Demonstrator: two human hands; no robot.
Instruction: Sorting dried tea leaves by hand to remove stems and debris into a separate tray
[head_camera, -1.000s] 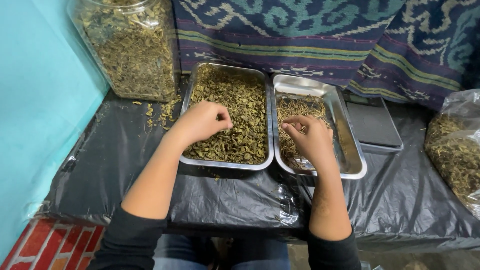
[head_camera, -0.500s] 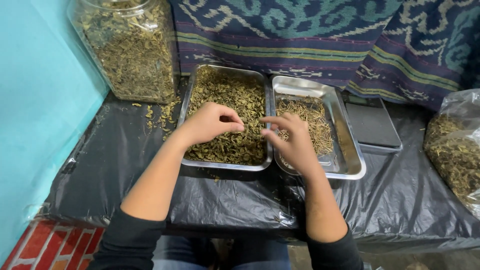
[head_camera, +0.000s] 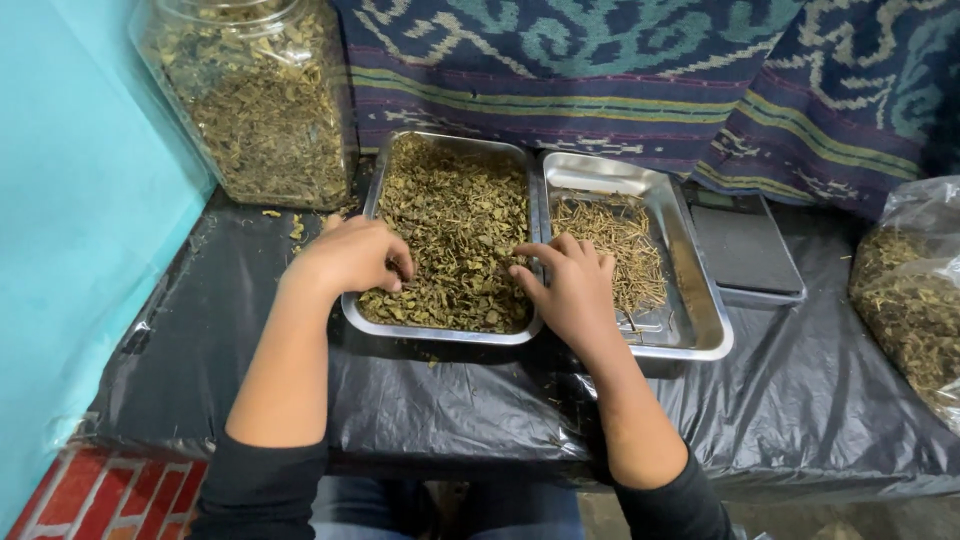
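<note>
We have both hands down in the left tray (head_camera: 365, 215), which holds a heap of dried green leaves (head_camera: 455, 235) mixed with thin stems. Our left hand (head_camera: 350, 258) rests curled on the near left of the heap, fingers bent loosely into the leaves; we cannot tell if it pinches anything. Our right hand (head_camera: 570, 285) lies across the rims where the two trays meet, fingers spread open and touching the leaves, holding nothing. The right tray (head_camera: 700, 320) carries a thin layer of pale stems (head_camera: 610, 245) at its middle. To do this well, we judge it best to rake lightly with the fingertips, keeping the leaves inside the rim and the two piles unmixed.
</note>
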